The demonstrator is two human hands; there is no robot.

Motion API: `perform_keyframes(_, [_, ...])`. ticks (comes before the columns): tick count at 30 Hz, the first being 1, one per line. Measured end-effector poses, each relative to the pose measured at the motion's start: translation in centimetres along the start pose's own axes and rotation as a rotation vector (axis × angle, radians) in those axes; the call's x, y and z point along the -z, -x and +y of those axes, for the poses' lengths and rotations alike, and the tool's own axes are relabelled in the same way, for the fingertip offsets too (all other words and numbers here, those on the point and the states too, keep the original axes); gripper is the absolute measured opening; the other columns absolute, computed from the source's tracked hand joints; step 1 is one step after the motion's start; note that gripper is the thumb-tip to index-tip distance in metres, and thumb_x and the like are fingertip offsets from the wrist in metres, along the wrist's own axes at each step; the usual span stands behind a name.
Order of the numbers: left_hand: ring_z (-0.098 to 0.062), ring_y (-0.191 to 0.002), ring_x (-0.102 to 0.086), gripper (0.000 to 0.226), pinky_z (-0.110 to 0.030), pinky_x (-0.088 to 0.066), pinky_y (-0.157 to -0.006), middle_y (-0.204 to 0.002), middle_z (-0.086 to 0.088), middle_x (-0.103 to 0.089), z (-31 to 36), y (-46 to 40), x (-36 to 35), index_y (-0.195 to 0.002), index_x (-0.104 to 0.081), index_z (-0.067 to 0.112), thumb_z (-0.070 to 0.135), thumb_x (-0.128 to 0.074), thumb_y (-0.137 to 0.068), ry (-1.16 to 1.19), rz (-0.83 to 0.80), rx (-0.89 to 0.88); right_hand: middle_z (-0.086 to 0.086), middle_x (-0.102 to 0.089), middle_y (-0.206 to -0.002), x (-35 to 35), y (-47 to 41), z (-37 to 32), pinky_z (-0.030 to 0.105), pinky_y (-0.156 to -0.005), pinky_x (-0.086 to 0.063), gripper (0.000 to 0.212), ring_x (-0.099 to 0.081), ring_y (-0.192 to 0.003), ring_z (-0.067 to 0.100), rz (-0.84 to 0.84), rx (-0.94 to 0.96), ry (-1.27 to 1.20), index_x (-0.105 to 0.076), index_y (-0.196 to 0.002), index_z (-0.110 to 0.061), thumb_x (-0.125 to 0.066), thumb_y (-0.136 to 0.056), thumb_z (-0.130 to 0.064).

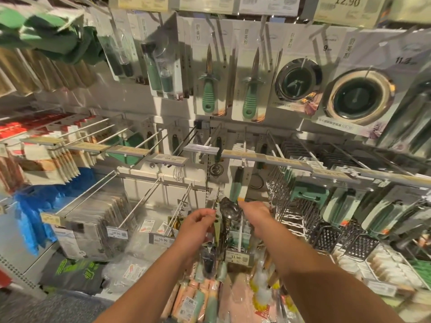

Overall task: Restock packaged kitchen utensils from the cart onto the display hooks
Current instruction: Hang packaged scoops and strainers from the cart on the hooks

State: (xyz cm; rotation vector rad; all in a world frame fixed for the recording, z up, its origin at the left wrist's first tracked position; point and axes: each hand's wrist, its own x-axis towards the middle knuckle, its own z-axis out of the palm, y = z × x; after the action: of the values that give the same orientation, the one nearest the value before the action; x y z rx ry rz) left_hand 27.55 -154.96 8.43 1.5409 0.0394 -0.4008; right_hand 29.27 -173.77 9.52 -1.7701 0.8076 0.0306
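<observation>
At the bottom of the frame we see both forearms reaching up and forward from the lower centre toward the middle of the display. The left hand (198, 223) is slightly left of centre, its fingers curled and pinching the edge of a packaged utensil (229, 220), a dark metallic item in clear wrapping. The right hand (255, 214) is just right of it, fingers bent over the other side of the same package, so both hands appear to grasp it; how firm the grip is we cannot tell. The package stands between the hands, its long axis nearly vertical in the picture, top pointing up. Just below it is a white display hook (240, 238) with a price tag (236, 257) at its near tip, running away from us. We judge that the next move depends on bringing the hole of the package in line with this hook. Both hands are about equally near. Farther up, in the upper centre, green-handled knives (210, 89) hang.
</observation>
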Motion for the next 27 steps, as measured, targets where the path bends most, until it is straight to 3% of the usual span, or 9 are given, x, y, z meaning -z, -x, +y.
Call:
perform_keyframes(4, [-0.021,-0.094,-0.064,0.015,-0.037,-0.054,-0.082,-0.113,-0.003,-0.071,-0.3,0.2,1.1,-0.110,-0.071,0.024,0.028,-0.059,-0.103,-0.057,-0.024,0.005,0.005,-0.060,-0.085,0.2,0.0,3.2,0.028,-0.055,-0.042,0.022,-0.051,-0.071,0.017,-0.042,-0.061,-0.005,-0.064,-0.114,-0.013,-0.064,-0.101,-0.031])
perform_keyframes(6, [-0.022,-0.098,-0.063,0.015,-0.039,-0.053,-0.087,-0.113,-0.003,-0.070,-0.5,0.1,1.1,-0.110,-0.070,0.024,0.029,-0.057,-0.104,-0.103,-0.060,0.016,0.008,-0.063,-0.085,0.4,0.4,4.4,0.026,-0.047,-0.038,0.015,-0.052,-0.067,0.018,-0.052,-0.078,-0.068,-0.067,-0.103,-0.013,-0.067,-0.099,-0.027])
perform_keyframes(10, [-0.021,-0.095,-0.063,0.016,-0.034,-0.050,-0.077,-0.108,-0.001,-0.068,-1.7,-0.5,0.1,-0.111,-0.068,0.023,0.033,-0.057,-0.104,-0.205,-0.153,0.039,0.003,-0.056,-0.067,1.6,2.9,7.8,0.024,-0.043,-0.034,0.028,-0.049,-0.050,0.012,-0.052,0.000,-0.056,-0.062,-0.071,-0.017,-0.060,-0.099,-0.015])
perform_keyframes(14, [-0.019,-0.094,-0.062,0.020,-0.037,-0.049,-0.087,-0.110,-0.002,-0.067,-4.3,-0.7,-2.1,-0.112,-0.067,0.024,0.038,-0.056,-0.104,-0.330,-0.263,0.087,0.005,-0.064,-0.074,4.3,7.9,13.2,0.024,-0.052,-0.042,0.023,-0.057,-0.066,0.019,0.056,-0.029,-0.195,-0.066,-0.077,-0.012,-0.064,-0.098,-0.022])
perform_keyframes(18, [-0.018,-0.076,-0.057,0.023,-0.031,-0.041,-0.066,-0.097,-0.004,-0.066,-8.3,1.0,-6.6,-0.103,-0.066,0.022,0.044,-0.056,-0.103,-0.452,-0.407,0.178,0.000,-0.067,-0.081,8.2,13.1,20.5,0.030,-0.066,-0.045,0.022,-0.060,-0.074,0.020,0.263,-0.199,-0.404,-0.067,-0.089,-0.017,-0.070,-0.097,-0.037])
perform_keyframes(22, [-0.018,-0.071,-0.057,0.023,-0.029,-0.041,-0.063,-0.092,-0.003,-0.069,-11.1,4.0,-13.3,-0.107,-0.068,0.020,0.041,-0.060,-0.101,-0.541,-0.510,0.199,0.003,-0.067,-0.094,12.4,16.6,27.4,0.028,-0.067,-0.047,0.024,-0.062,-0.080,0.019,0.395,-0.305,-0.556,-0.066,-0.098,-0.017,-0.067,-0.098,-0.041])
perform_keyframes(27, [-0.016,-0.067,-0.053,0.020,-0.027,-0.037,-0.056,-0.086,-0.003,-0.062,-13.3,9.4,-23.1,-0.093,-0.064,0.020,0.036,-0.057,-0.103,-0.662,-0.684,0.153,0.000,-0.072,-0.094,18.5,20.9,34.7,0.026,-0.064,-0.049,0.037,-0.065,-0.080,0.017,0.559,-0.375,-0.697,-0.070,-0.112,-0.012,-0.068,-0.096,-0.045])
